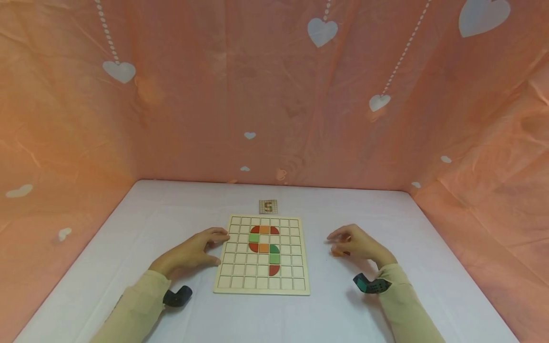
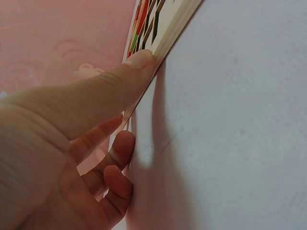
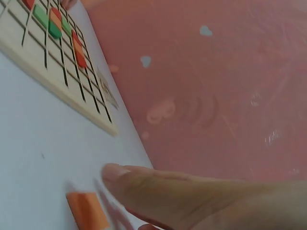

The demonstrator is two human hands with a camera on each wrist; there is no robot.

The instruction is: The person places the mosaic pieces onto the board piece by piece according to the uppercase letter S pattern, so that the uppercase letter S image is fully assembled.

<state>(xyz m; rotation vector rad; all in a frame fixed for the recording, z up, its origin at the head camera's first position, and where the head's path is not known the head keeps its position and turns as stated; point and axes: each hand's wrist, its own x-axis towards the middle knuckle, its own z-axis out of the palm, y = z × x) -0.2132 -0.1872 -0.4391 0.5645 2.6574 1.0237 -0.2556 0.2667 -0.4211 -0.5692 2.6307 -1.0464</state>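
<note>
A square wooden grid board [image 1: 285, 283] lies on the table. Red quarter-round pieces [image 1: 274, 270], orange squares [image 1: 265, 229], light green squares [image 1: 274, 258] and a dark green quarter-round piece [image 1: 274, 248] sit in its cells in a curved figure. At the board's left edge is my left hand [image 1: 195, 250], its thumb [image 2: 141, 60] touching the rim and the other fingers loosely bent. To the right of the board, my right hand [image 1: 358, 244] hovers with bent fingers over an orange piece [image 3: 88, 211] on the table. In the right wrist view the thumb appears apart from that piece.
Behind the board lies a small pattern card [image 1: 268, 206] printed with a similar curved figure. A white cloth [image 1: 184, 200] covers the table. Pink-orange curtains [image 1: 274, 95] with pale hearts enclose the back and both sides.
</note>
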